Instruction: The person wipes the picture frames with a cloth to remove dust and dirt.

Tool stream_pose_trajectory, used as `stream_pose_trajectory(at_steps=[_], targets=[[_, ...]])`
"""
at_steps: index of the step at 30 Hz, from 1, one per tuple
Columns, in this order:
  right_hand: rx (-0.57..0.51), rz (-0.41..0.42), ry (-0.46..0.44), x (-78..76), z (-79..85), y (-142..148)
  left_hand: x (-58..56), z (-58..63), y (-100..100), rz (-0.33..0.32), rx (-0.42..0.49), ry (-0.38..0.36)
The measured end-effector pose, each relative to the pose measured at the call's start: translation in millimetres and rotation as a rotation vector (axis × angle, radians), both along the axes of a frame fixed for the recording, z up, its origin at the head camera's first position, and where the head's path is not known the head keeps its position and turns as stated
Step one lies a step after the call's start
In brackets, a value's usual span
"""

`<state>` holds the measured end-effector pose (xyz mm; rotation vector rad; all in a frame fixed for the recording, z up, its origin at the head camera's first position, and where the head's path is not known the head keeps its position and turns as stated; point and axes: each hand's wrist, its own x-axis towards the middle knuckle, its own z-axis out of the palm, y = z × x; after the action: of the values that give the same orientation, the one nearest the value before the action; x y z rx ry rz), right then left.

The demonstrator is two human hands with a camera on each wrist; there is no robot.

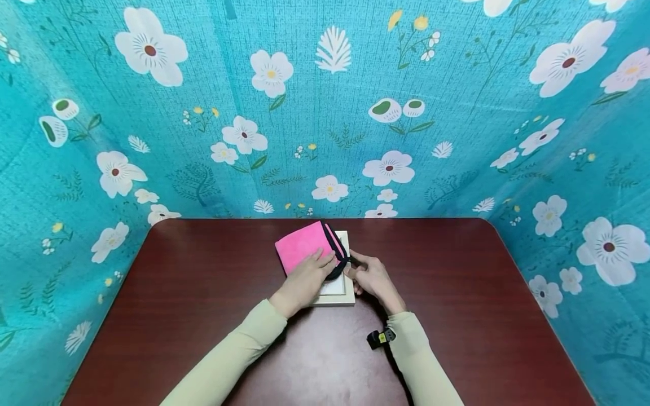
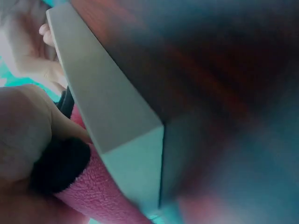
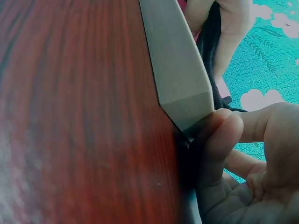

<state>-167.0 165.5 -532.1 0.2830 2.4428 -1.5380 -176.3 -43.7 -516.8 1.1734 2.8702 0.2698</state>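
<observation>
A pink fleecy cloth piece (image 1: 299, 243) with black edging lies tilted over a pale, shallow box-like frame (image 1: 332, 301). Its plush surface (image 2: 105, 191) shows close up in the left wrist view. My left hand (image 1: 306, 276) rests on the cloth, fingers extended across its black edging. At the frame's right side, my right hand (image 1: 373, 277) pinches the end of the black cord (image 1: 347, 260) between thumb and forefinger. Those fingertips are right at the frame's corner (image 3: 191, 109) in the right wrist view. The cloth hides much of the frame.
Both things lie near the far edge of a dark reddish wooden table (image 1: 203, 316). Behind it and along the sides hangs a turquoise flowered curtain (image 1: 299, 141). A black strap with a small yellow-marked device (image 1: 381, 338) is at my right wrist.
</observation>
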Motion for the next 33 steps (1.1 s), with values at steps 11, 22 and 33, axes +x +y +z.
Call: stream_pose_trajectory(at_steps=[11, 22, 33], targets=[[-0.016, -0.03, 0.009, 1.4, -1.6, -3.5, 13.4, 5.6, 8.1, 0.127, -0.242, 0.246], [-0.01, -0.033, 0.01, 1.8, -2.4, -2.6, 19.6, 5.2, -4.2, 0.186, -0.261, 0.304], [0.008, -0.023, 0.006, -0.6, -1.1, -1.1, 22.3, 6.9, -7.1, 0.234, -0.376, 0.389]])
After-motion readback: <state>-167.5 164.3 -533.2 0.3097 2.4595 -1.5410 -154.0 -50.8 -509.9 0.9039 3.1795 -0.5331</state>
